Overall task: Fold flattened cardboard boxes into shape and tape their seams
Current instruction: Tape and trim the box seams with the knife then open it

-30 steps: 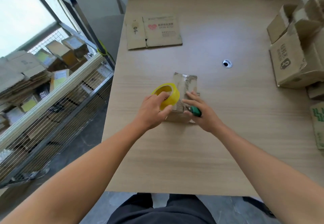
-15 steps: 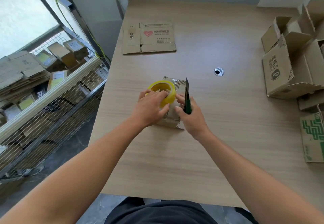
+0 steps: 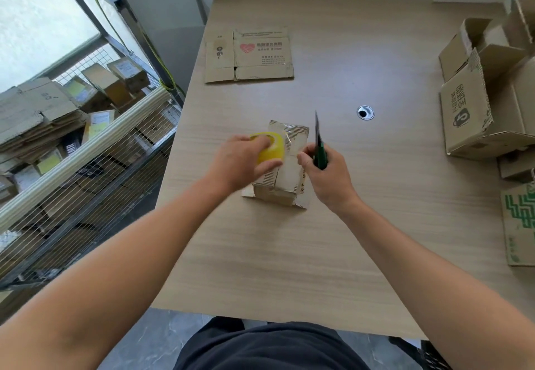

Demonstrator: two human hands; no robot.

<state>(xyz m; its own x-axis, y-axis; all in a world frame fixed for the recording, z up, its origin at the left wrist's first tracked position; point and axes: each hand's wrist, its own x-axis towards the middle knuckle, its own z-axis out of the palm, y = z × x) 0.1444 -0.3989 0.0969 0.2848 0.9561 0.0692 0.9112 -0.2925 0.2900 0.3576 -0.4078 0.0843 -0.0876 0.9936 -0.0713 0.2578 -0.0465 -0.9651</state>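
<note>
Near the middle of the table (image 3: 376, 225), short of the round cable hole (image 3: 365, 112) and to its left, sat the small folded box (image 3: 285, 173), closed side up, with a strip of clear tape running along its top seam. The left hand (image 3: 240, 161) was wrapped around the yellow tape roll (image 3: 270, 147), thumb underneath and fingers over the rim, holding it at the box's left edge; judging by the shiny strip stretching from the roll across the box, the roll was kept low and close so that the tape stayed taut and pressed to the cardboard. The right hand (image 3: 327, 173) was closed around the green handle of a cutter (image 3: 318, 144), whose dark blade pointed up and away from the body, just right of the box. It was probably held upright like that to be brought across the stretched tape and sever it, with the edge kept clear of the other hand's fingers. Whether the blade touched the tape could not be told. Farther from the box, towards the table's far edge, lay a flattened box with a red heart print (image 3: 249, 54), apparently the next to be folded. Beyond the cable hole, along the right side, stood the open shaped boxes (image 3: 486, 103), likely finished ones set aside out of the working space.
</note>
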